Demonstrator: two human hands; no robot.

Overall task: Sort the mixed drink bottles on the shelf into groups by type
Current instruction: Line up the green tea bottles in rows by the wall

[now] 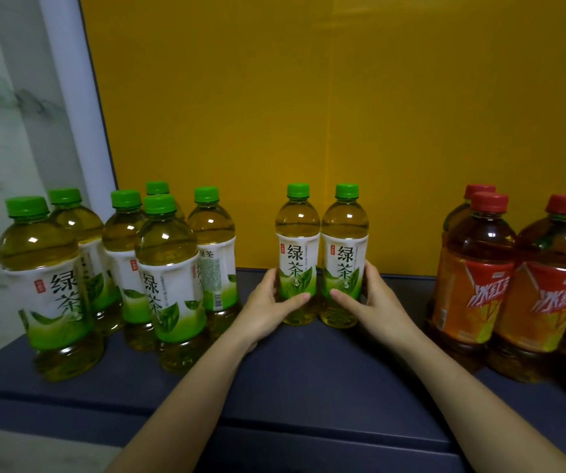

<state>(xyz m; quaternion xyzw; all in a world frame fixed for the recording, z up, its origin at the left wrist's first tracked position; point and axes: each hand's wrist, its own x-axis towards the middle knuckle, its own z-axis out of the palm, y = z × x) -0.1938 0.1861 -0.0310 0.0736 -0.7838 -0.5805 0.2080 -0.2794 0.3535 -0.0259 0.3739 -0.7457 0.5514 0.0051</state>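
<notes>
At centre of the dark blue shelf [308, 377], two green-tea bottles stand upright and touching side by side: the left centre bottle [297, 254] and the right centre bottle [344, 254], both green-capped, filled with pale yellow liquid and labelled 绿茶 in dark characters on white above printed green leaves. The left hand [267, 310] wraps its grip around the lower body of the left centre bottle, thumb across the front; the right hand [373, 302] closes its grip likewise on the right centre bottle, thumb laid over the label's lower edge. Both bottle bases appear to rest on the shelf. Well apart to the left stands a cluster of six green-tea bottles [169, 268] of the same kind, packed close, the front ones partly hiding those behind; one turned bottle shows small print and a barcode. Well apart to the right stands a group of red-capped iced-tea bottles [476, 278] with dark amber liquid and orange-red labels bearing slanted white characters, only partly readable as 冰红; further bottles are cut by the frame edge. A yellow back panel [308, 114] rises behind the shelf, with a pale painted wall [5, 131] at far left.
</notes>
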